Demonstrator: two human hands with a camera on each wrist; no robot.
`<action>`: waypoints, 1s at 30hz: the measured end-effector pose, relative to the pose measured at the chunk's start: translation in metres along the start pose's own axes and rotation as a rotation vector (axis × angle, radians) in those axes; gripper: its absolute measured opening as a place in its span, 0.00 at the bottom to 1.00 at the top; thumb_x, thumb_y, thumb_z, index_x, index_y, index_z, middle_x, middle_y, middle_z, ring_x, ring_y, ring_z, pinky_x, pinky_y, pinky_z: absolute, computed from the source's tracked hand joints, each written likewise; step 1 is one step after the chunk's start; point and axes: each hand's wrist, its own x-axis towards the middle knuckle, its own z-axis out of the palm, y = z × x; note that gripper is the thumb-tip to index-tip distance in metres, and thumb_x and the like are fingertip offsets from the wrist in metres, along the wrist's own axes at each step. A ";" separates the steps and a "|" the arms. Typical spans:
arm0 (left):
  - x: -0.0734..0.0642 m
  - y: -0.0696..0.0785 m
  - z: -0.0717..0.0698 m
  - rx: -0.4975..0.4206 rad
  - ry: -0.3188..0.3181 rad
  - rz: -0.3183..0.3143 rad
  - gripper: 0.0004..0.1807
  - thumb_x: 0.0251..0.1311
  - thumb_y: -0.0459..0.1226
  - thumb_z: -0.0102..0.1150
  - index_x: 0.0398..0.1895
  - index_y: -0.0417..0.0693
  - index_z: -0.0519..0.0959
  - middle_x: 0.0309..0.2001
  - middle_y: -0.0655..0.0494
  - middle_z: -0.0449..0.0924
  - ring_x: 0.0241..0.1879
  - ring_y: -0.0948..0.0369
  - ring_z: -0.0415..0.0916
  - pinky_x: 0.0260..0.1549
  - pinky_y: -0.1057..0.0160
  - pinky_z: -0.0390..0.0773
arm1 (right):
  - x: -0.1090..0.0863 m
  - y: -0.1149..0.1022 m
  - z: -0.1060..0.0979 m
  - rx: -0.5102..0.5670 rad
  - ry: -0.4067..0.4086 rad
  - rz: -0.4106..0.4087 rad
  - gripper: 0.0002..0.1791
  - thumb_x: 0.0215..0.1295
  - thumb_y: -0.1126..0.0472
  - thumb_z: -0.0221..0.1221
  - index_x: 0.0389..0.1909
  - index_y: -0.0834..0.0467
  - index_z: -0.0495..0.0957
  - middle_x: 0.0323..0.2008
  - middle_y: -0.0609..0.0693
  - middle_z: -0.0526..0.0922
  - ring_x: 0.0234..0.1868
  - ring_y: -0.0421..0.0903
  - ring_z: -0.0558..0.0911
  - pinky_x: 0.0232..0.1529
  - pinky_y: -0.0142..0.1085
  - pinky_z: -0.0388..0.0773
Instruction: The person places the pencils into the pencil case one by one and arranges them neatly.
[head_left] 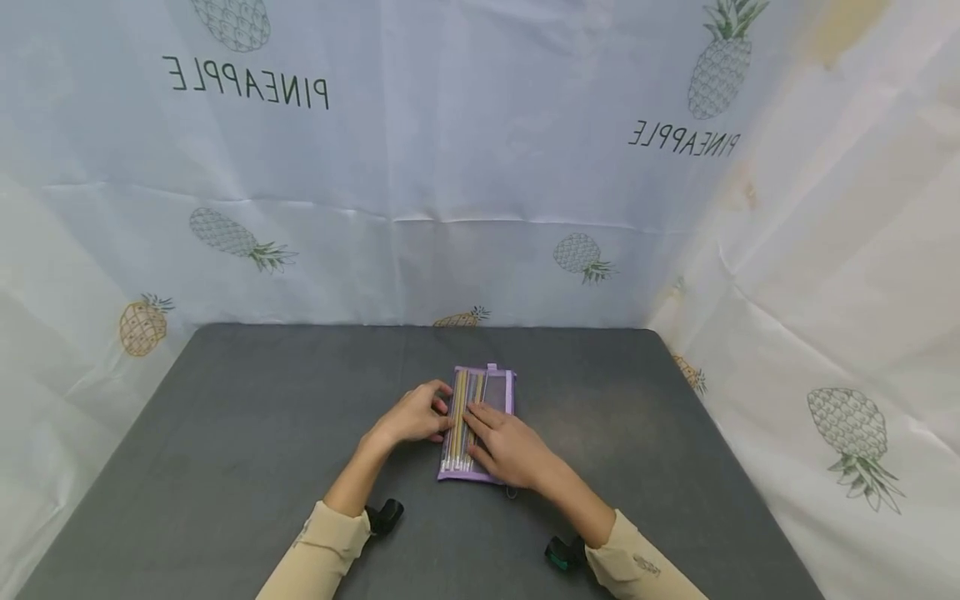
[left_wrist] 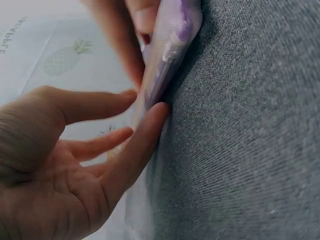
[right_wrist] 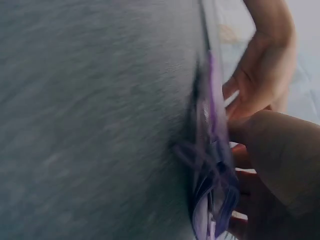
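A purple-edged see-through mesh pencil pouch (head_left: 498, 392) lies flat on the dark table, with several slim pencils (head_left: 459, 417) visible along its left half. My left hand (head_left: 414, 414) is at the pouch's left edge. In the left wrist view, a fingertip of the left hand (left_wrist: 75, 165) touches the side of the pouch (left_wrist: 172, 45) low by the table, with the thumb apart from that finger. Over the pouch's middle rests my right hand (head_left: 513, 446), its fingers extended across the pencils. The right wrist view shows the purple zipper edge (right_wrist: 215, 95) side-on, partly blurred, beside the right hand (right_wrist: 280, 155).
The dark grey table (head_left: 262, 408) extends around the pouch on all sides. A pale curtain (head_left: 465, 150) printed with pineapples hangs behind and along both sides. A small ring (head_left: 512, 492) sticks out at the pouch's near right corner. Black devices (head_left: 385, 517) are worn at both wrists.
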 end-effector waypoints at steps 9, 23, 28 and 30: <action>-0.018 0.026 -0.001 0.506 -0.245 0.171 0.36 0.72 0.32 0.67 0.81 0.37 0.68 0.86 0.38 0.58 0.85 0.38 0.55 0.86 0.33 0.62 | -0.013 0.010 0.005 0.067 -0.183 0.050 0.38 0.88 0.45 0.48 0.85 0.64 0.57 0.87 0.61 0.56 0.88 0.57 0.58 0.90 0.55 0.63; -0.035 0.034 0.022 0.699 -0.318 -0.028 0.40 0.78 0.37 0.58 0.88 0.44 0.56 0.90 0.48 0.48 0.90 0.50 0.46 0.88 0.34 0.59 | -0.017 0.009 0.002 0.004 -0.176 0.080 0.38 0.86 0.44 0.52 0.83 0.67 0.62 0.85 0.63 0.60 0.87 0.59 0.61 0.89 0.54 0.64; -0.039 0.040 0.034 0.792 -0.264 -0.043 0.39 0.75 0.33 0.58 0.87 0.44 0.59 0.90 0.49 0.50 0.89 0.52 0.49 0.87 0.36 0.63 | -0.017 0.009 0.003 0.063 -0.227 0.102 0.39 0.88 0.44 0.48 0.85 0.66 0.56 0.87 0.62 0.54 0.89 0.58 0.56 0.91 0.55 0.60; -0.042 0.043 0.039 0.816 -0.256 -0.050 0.41 0.72 0.32 0.59 0.87 0.44 0.59 0.89 0.50 0.51 0.89 0.53 0.49 0.88 0.38 0.63 | -0.018 0.010 0.004 0.102 -0.248 0.112 0.40 0.88 0.44 0.46 0.86 0.66 0.53 0.88 0.62 0.51 0.90 0.58 0.53 0.92 0.57 0.57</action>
